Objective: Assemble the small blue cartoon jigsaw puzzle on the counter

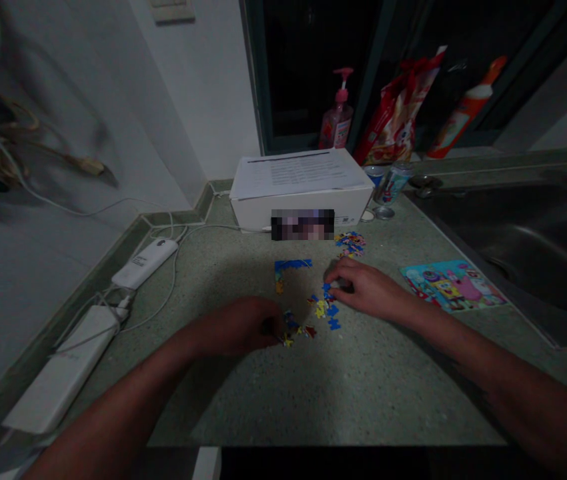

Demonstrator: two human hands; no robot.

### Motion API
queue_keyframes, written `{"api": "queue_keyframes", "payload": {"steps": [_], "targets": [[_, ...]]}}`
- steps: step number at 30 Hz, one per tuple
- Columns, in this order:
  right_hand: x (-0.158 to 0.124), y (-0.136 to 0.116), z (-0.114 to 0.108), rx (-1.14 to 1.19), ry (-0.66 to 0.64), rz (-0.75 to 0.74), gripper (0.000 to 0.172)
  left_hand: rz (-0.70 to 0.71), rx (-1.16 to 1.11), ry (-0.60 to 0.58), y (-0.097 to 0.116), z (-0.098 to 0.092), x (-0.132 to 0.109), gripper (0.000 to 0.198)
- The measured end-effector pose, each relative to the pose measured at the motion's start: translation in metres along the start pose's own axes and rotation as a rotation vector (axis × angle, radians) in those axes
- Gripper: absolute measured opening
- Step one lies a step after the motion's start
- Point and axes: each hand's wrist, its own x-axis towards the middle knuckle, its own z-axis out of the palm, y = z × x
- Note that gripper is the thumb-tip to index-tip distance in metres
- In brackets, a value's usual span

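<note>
My right hand (361, 285) pinches at a blue jigsaw puzzle piece (327, 289), with thumb and forefinger at its edge. My left hand (256, 325) is closed, its fingers curled down at a yellow puzzle piece (288, 341); its fingertips are partly hidden. Loose pieces lie between the hands, among them a yellow one (320, 309), a brownish-red one (310, 331) and a blue one (334, 324). Beyond them, joined pieces form an L-shaped corner (293, 264), blue along the top and yellowish at the lower end. A pile of mixed pieces (351, 243) sits farther back.
A colourful cartoon picture sheet (453, 285) lies on the right beside the sink (523, 233). A white box (303, 183) stands at the back, near cans (394, 183) and a pump bottle (336, 117). Power strips (68, 370) and cables run along the left.
</note>
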Motion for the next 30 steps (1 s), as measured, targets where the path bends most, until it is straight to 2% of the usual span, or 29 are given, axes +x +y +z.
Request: {"api": "queue_keyframes", "payload": {"steps": [2,6,12,18,20,24,30], "targets": [[0.0,-0.004,-0.001,-0.001,-0.004,-0.011,0.015,-0.024,-0.088,0.018,-0.002,0.0,0.002,0.008],[-0.001,-0.018,-0.002,-0.021,0.052,-0.015,0.016,-0.046,-0.269,0.139,-0.002,0.0,0.007,0.009],[-0.007,-0.051,0.007,0.059,0.077,-0.129,0.019,-0.022,-0.446,0.223,-0.004,0.005,0.014,0.012],[-0.011,-0.069,0.016,0.062,0.109,-0.294,0.027,-0.036,-0.534,0.261,-0.009,0.014,0.02,0.015],[-0.011,-0.071,0.019,0.047,0.133,-0.328,0.023,-0.029,-0.571,0.265,-0.011,0.017,0.022,0.017],[-0.009,-0.073,0.02,0.008,0.158,-0.346,0.016,-0.01,-0.594,0.267,-0.013,0.021,0.023,0.017],[-0.01,-0.073,0.021,-0.035,0.165,-0.377,0.018,-0.058,-0.625,0.241,-0.009,0.024,0.022,0.018]]}}
